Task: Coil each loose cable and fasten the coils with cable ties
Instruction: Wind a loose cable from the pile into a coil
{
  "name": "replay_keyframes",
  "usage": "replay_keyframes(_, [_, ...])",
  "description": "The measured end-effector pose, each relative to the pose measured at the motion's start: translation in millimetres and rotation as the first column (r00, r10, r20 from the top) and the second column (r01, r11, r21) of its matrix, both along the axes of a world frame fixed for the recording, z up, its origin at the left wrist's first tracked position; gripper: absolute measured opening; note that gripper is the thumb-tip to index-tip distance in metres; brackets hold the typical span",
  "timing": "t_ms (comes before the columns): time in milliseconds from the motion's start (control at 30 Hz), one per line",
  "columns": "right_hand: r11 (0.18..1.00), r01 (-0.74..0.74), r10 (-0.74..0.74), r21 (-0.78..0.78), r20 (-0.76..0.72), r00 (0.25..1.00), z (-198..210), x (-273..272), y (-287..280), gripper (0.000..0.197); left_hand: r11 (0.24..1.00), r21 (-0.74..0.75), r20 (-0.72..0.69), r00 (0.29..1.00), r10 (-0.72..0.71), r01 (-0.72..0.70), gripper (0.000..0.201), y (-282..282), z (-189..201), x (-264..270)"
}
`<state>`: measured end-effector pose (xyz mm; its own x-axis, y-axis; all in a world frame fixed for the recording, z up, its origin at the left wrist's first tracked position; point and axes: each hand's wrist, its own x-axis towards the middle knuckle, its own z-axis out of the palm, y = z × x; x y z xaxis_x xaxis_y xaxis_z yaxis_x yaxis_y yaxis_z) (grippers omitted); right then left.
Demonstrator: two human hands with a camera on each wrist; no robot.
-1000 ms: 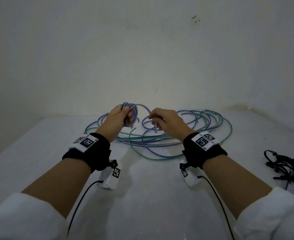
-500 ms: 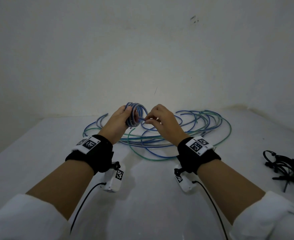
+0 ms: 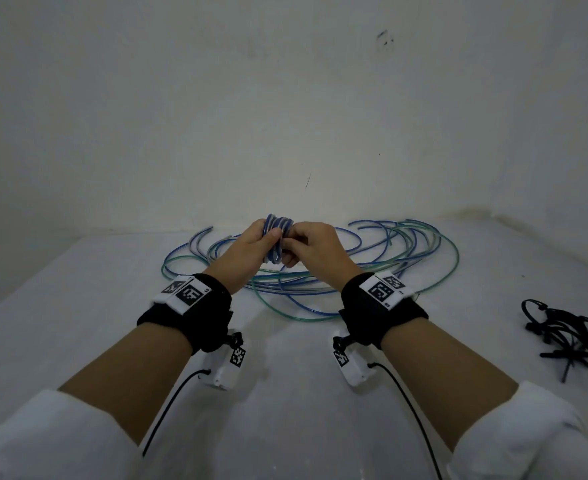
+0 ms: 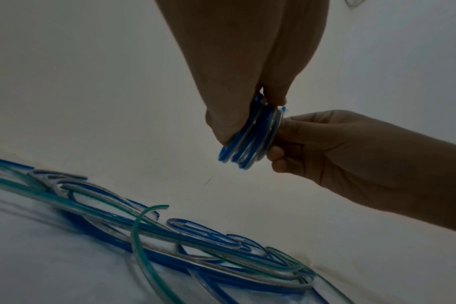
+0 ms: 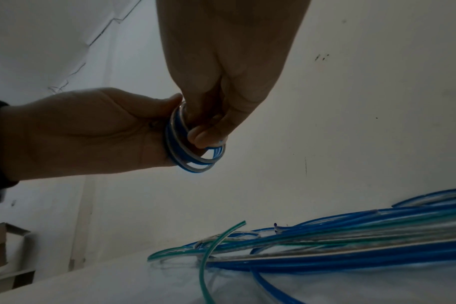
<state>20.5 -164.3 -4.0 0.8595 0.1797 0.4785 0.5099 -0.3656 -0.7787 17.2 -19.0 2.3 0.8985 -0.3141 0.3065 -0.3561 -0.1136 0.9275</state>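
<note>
A small tight coil of blue and clear cable (image 3: 278, 237) (image 4: 250, 135) (image 5: 193, 148) is held up above the white table (image 3: 285, 393). My left hand (image 3: 254, 242) (image 4: 237, 98) grips the coil from the left, thumb across its rim. My right hand (image 3: 306, 249) (image 5: 208, 123) pinches the coil's right side, with a finger hooked into the ring in the right wrist view. A short cut end (image 4: 283, 109) sticks out at the coil's top. Loose blue and green cables (image 3: 320, 275) (image 4: 169, 236) (image 5: 325, 246) lie spread on the table beneath and behind both hands.
A heap of black cable ties (image 3: 576, 337) lies at the table's right edge. White walls (image 3: 285, 116) close off the back and right. Cardboard boxes (image 5: 3, 246) show at far left in the right wrist view.
The right hand has moved in from the trailing cable end to the coil. The tail is now wound in, and both hands hold the coil pressed together.
</note>
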Motion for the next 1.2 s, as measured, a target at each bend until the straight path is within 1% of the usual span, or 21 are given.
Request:
replay_keyframes(133, [0.997, -0.060, 0.064, 0.038, -0.109, 0.992, 0, -2, -1, 0.013, 0.988, 0.152, 0.083, 0.996, 0.016, -0.029, 0.022, 0, 2, 1])
replay_keyframes(233, [0.996, -0.089, 0.090, 0.014, -0.139, 0.986, 0, 0, -3, 0.016, 0.974, 0.226, 0.139, 0.990, -0.006, -0.026, 0.011, 1, 3, 2])
replay_keyframes(300, [0.996, -0.090, 0.091, 0.010, -0.140, 0.986, -2, 0, -4, 0.018, 0.960, 0.277, 0.179, 0.984, -0.014, -0.037, 0.009, 3, 1, 5])
replay_keyframes(333, [0.996, -0.083, 0.086, 0.029, -0.140, 0.986, -3, 0, -5, 0.017, 0.952, 0.302, 0.195, 0.981, -0.017, -0.044, 0.009, 5, 0, 6])
replay_keyframes(433, [0.990, -0.033, 0.051, 0.134, -0.129, 0.990, -4, -2, -9, 0.005, 0.923, 0.377, 0.227, 0.974, -0.017, -0.071, 0.018, 9, -2, 9])
replay_keyframes(533, [0.986, -0.053, 0.073, 0.158, -0.125, 0.990, -2, -2, -12, 0.007, 0.903, 0.423, 0.234, 0.972, -0.034, -0.070, 0.019, 10, -3, 9])
replay_keyframes(633, [0.981, -0.110, 0.134, 0.159, -0.146, 0.980, -2, 0, -14, 0.009, 0.916, 0.394, 0.233, 0.972, -0.024, -0.072, 0.011, 11, -2, 9])
replay_keyframes(700, [0.989, -0.071, 0.087, 0.127, -0.127, 0.988, 1, 1, -17, 0.010, 0.929, 0.363, 0.219, 0.976, -0.004, -0.078, 0.016, 12, -2, 9])
replay_keyframes(767, [0.998, -0.008, 0.012, 0.063, -0.055, 0.998, 3, 2, -23, 0.024, 0.947, 0.319, 0.150, 0.989, 0.001, -0.050, 0.016, 13, -2, 8])
replay_keyframes(800, [1.000, -0.002, 0.002, 0.019, -0.021, 1.000, 4, 3, -25, 0.031, 0.957, 0.290, 0.114, 0.993, -0.009, -0.025, 0.018, 13, -1, 7])
replay_keyframes(833, [0.999, -0.015, 0.015, -0.032, 0.003, 1.000, 5, 4, -26, 0.035, 0.965, 0.263, 0.084, 0.996, -0.030, 0.007, 0.019, 13, -1, 6])
replay_keyframes(900, [0.994, -0.060, 0.063, -0.094, 0.027, 0.998, 7, 4, -25, 0.030, 0.969, 0.241, 0.052, 0.996, -0.076, 0.062, 0.019, 12, -1, 4])
replay_keyframes(1033, [0.996, -0.043, 0.047, -0.072, 0.058, 0.997, 8, 2, -21, 0.014, 0.959, 0.261, 0.030, 0.992, -0.122, 0.110, 0.023, 14, -1, 3])
replay_keyframes(1100, [0.997, -0.054, 0.057, -0.057, 0.053, 0.997, 8, 2, -22, 0.012, 0.951, 0.284, 0.024, 0.990, -0.136, 0.124, 0.019, 15, 0, 2])
replay_keyframes(1200, [0.994, -0.091, 0.094, -0.053, 0.054, 0.994, 7, 2, -22, 0.016, 0.955, 0.272, 0.036, 0.990, -0.137, 0.123, 0.016, 15, 0, 1])
